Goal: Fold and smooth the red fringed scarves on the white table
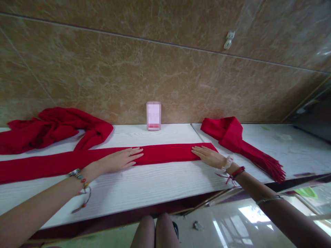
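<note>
A long red scarf point(165, 153) lies flat in a narrow strip along the white tabletop point(144, 186), running out of view on the left. My left hand point(126, 159) rests on it near the middle, palm down with the fingers stretched out. Close to the scarf's right end, my right hand point(208, 155) also lies flat on the cloth. Neither hand grips anything. To the right is a second red scarf point(232, 136), loosely folded over, its fringed end pointing toward the front edge. Behind the strip at the left sits a crumpled heap of red cloth point(59, 127).
A phone point(153, 116) with a lit screen leans upright against the brown marbled wall point(124, 75). A small white fixture point(229, 40) is on the wall. Below the table's front edge are my knees point(156, 230) and a shiny tiled floor point(219, 224). A green basin point(306, 192) shows at the lower right.
</note>
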Demonstrator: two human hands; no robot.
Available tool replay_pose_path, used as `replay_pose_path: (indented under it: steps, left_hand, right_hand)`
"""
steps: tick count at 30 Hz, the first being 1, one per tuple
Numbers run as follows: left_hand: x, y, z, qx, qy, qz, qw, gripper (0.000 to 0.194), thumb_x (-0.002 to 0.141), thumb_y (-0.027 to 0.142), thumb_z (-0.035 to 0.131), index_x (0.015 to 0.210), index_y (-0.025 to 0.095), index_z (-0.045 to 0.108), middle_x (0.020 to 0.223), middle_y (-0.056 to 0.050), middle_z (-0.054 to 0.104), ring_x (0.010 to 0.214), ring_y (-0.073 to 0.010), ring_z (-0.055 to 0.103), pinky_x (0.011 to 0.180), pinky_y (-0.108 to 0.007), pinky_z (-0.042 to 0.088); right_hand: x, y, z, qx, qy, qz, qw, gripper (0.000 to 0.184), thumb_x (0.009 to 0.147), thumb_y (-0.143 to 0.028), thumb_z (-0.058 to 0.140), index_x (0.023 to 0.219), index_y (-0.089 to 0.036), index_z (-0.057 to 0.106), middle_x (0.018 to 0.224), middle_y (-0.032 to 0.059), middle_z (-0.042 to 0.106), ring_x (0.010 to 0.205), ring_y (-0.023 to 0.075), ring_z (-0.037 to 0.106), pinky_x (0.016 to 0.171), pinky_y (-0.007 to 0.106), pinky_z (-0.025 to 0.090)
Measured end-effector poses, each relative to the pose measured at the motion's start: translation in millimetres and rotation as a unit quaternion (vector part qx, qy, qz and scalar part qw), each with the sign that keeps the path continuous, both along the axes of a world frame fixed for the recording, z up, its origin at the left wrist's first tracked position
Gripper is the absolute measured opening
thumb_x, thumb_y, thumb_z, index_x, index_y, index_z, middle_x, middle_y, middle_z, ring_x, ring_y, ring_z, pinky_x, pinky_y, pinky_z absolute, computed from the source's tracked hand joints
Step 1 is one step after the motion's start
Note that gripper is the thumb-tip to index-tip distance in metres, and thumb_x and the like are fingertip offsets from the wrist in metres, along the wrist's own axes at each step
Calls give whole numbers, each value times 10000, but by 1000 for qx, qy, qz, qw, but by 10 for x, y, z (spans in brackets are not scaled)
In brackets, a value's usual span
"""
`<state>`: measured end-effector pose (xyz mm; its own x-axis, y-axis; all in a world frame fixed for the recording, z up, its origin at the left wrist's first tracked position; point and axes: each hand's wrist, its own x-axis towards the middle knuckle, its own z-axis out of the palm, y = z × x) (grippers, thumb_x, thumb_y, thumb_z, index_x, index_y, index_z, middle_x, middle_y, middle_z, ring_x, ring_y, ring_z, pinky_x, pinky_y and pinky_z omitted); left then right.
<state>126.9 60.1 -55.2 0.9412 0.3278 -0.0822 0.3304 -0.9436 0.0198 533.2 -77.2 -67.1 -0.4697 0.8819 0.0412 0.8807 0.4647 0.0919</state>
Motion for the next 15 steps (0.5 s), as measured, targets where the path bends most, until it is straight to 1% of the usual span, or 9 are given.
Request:
replay_pose_path:
  steps: [1,3,6,8,11,13,15]
  left_hand:
    - [-4,3,-1,2,8,-10,1000,451,871,190,309,1320,198,348,1393,-29,321,1281,-145,257,1051,-273,192]
    - [-30,11,-9,2,24,-18,1000,551,805,73,303,1340,202,303,1415,-17,273,1301,-143,202,1057,-284,181]
    - [-95,4,-33,-7,32,4,999,730,695,-42,274,1373,222,207,1442,-8,186,1319,-155,120,1057,-332,188]
    - [-134,-19,-53,-15,26,12,999,772,672,-58,267,1379,240,175,1446,-7,169,1322,-165,100,1058,-378,175]
    - [-170,-53,-85,-35,23,-2,999,733,709,-13,296,1372,278,184,1439,1,196,1322,-180,108,1057,-436,141]
    - [-179,-50,-93,-53,23,-8,998,706,728,14,308,1367,293,197,1434,6,213,1322,-185,115,1054,-449,139]
    - [-180,-27,-77,-69,16,-12,997,674,752,29,304,1360,304,217,1431,14,222,1320,-186,128,1053,-442,149]
  right_hand:
    - [20,-10,0,3,6,0,1000,485,824,-60,305,1286,-173,400,1317,102,431,1218,193,378,988,421,357]
    - [60,-35,12,9,15,-1,1000,515,814,-27,275,1293,-180,388,1320,97,428,1222,176,370,983,400,369]
    - [113,-81,22,19,29,-9,999,539,799,2,250,1299,-154,378,1330,107,412,1252,181,313,991,409,357]
    - [140,-115,1,14,35,-19,999,571,779,24,251,1306,-162,368,1343,94,395,1272,193,265,1001,435,336]
    - [161,-159,-55,-14,35,-38,999,619,757,34,273,1314,-225,353,1355,52,383,1279,211,237,1002,485,309]
    - [162,-177,-74,-29,46,-53,997,631,752,29,277,1313,-250,351,1355,36,382,1280,214,237,1004,506,291]
    - [157,-181,-61,-32,74,-66,995,622,757,13,277,1312,-255,355,1347,28,397,1271,206,266,1012,494,290]
